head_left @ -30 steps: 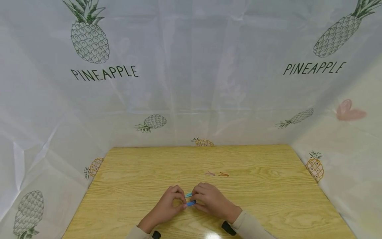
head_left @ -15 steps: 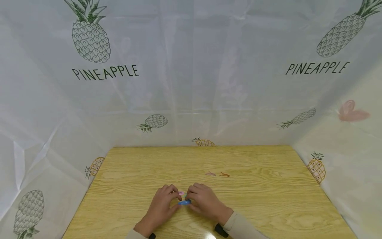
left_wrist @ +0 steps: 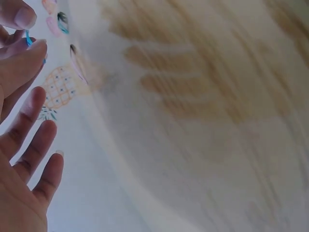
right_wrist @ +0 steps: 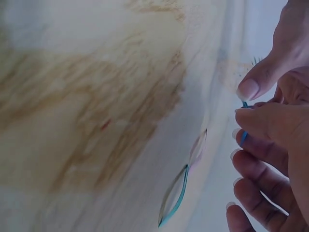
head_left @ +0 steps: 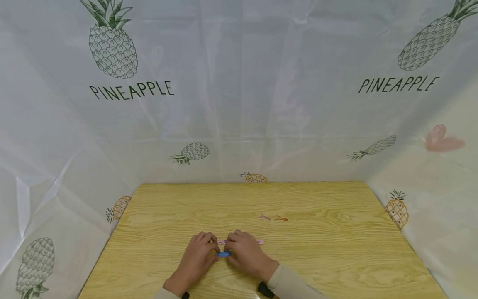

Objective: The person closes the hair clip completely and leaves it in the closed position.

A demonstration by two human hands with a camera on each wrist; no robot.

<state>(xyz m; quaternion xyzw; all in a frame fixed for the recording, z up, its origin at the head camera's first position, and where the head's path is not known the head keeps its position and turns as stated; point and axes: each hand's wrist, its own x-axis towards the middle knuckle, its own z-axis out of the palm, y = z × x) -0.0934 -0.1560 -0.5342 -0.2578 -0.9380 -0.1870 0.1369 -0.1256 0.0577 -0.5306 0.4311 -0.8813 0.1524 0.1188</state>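
The left hand [head_left: 198, 254] and right hand [head_left: 246, 254] face each other, backs upward, fingertips just apart. Each pinches with thumb and forefinger. In the left wrist view, the left hand's other three fingers [left_wrist: 40, 143] fan out, slightly bent; in the right wrist view, the right hand's [right_wrist: 260, 173] curve in a row. Both forearms slant inward, cuffs [head_left: 289, 282] below bare wrists [head_left: 269, 269]

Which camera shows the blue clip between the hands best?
The head view: the blue clip shows lengthwise between left hand and right hand. Both wrist views show only thin blue slivers of it among fingers.
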